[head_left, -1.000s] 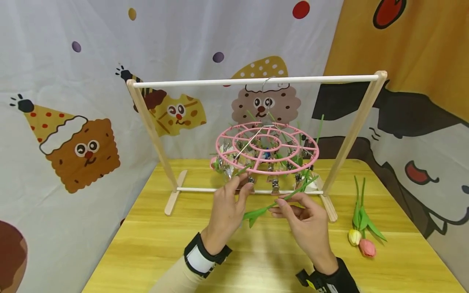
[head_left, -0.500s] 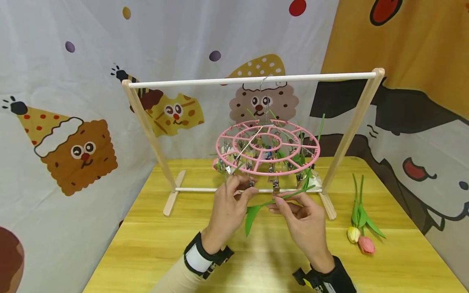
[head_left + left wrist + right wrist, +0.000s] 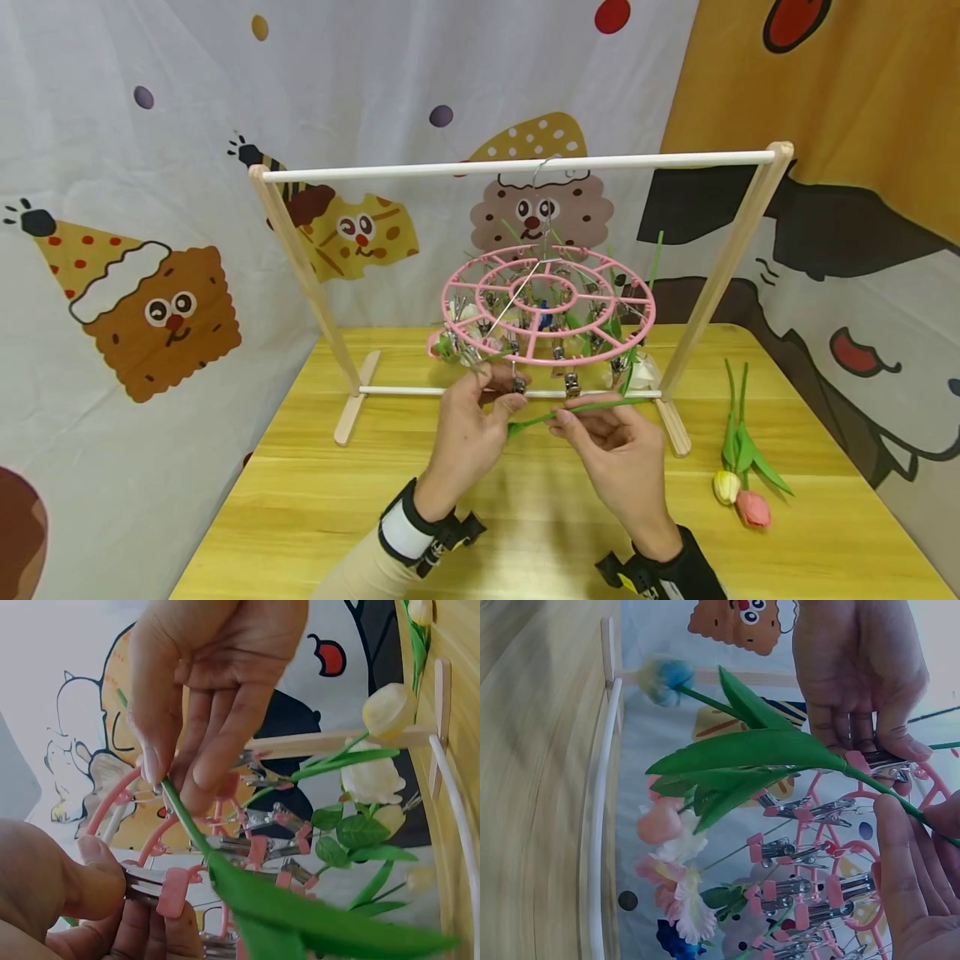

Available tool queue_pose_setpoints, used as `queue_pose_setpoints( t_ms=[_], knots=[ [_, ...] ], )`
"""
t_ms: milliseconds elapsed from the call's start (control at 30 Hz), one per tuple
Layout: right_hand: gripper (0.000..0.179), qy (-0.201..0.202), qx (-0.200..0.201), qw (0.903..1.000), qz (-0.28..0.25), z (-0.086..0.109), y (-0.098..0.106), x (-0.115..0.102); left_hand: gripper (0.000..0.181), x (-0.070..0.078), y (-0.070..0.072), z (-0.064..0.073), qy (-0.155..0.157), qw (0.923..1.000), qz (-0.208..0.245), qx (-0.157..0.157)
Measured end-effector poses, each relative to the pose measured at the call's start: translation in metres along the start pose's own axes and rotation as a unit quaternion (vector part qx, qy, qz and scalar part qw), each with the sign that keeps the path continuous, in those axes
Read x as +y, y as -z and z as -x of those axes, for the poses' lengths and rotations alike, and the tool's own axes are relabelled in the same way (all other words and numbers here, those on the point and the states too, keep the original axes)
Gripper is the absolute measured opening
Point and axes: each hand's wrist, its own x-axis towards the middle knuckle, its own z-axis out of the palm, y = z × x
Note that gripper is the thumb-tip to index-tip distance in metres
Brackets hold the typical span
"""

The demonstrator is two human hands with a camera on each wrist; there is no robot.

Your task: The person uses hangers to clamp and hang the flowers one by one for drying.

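Note:
My left hand (image 3: pixel 472 429) pinches the handles of a metal clip with pink tips (image 3: pixel 174 891), which hangs from the near side of a round pink clip hanger (image 3: pixel 555 362). My right hand (image 3: pixel 615 450) holds the green stem (image 3: pixel 892 793) of an artificial flower between thumb and fingers. The stem runs across, its leaf base right at the clip's pink tips in the right wrist view. Long green leaves (image 3: pixel 742 754) spread from it, and a blue-and-cream bloom (image 3: pixel 666 679) shows beyond them. In the head view the bloom is hidden behind my left hand.
The hanger hooks over a white rod (image 3: pixel 420 169) on a wooden stand (image 3: pixel 723 275). Other artificial flowers, including a white one (image 3: pixel 373 774), hang from several clips. A yellow tulip (image 3: pixel 726 487) and a pink tulip (image 3: pixel 753 508) lie on the table (image 3: pixel 315 533) at right.
The flower's stem has swung flatter and its leaf has turned at the left hand. The near clip and hanger edge have come slightly lower. Both hands keep their holds.

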Motion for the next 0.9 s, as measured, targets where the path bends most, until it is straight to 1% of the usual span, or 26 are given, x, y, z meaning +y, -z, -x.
queue_pose_setpoints(
  t_ms=[100, 233, 433, 567, 667, 733, 900],
  knots=[
    [0.018, -0.015, -0.003, 0.9996, -0.022, -0.0001, 0.0006, -0.0005, 0.01, -0.0008, -0.0018, 0.0006, 0.005, 0.9998, 0.02, 0.003],
    [0.019, -0.03, -0.004, 0.9988, -0.04, -0.0009, 0.0012, -0.0022, 0.01, -0.0012, -0.0036, 0.0018, 0.007, 0.9993, 0.036, 0.012],
    [0.019, -0.051, 0.001, 0.9984, -0.026, -0.0021, 0.0016, -0.0042, 0.01, -0.0017, -0.0053, 0.0009, 0.006, 0.9984, 0.052, 0.019],
    [0.018, -0.059, 0.004, 0.9983, -0.007, -0.0019, 0.0014, -0.0045, 0.01, -0.0023, -0.0062, 0.0009, 0.014, 0.9977, 0.063, 0.022],
    [0.018, -0.065, 0.004, 0.9979, -0.004, -0.0024, 0.0008, -0.0044, 0.009, -0.0025, -0.0063, 0.0008, 0.023, 0.9969, 0.072, 0.022],
    [0.018, -0.07, 0.005, 0.9975, -0.012, -0.003, -0.0001, -0.0043, 0.008, -0.0026, -0.0062, 0.0004, 0.028, 0.996, 0.083, 0.02],
    [0.017, -0.063, 0.002, 0.9974, -0.037, -0.004, -0.0018, -0.0028, 0.005, -0.0025, -0.0061, -0.0005, 0.032, 0.9946, 0.097, 0.016]
  ],
)
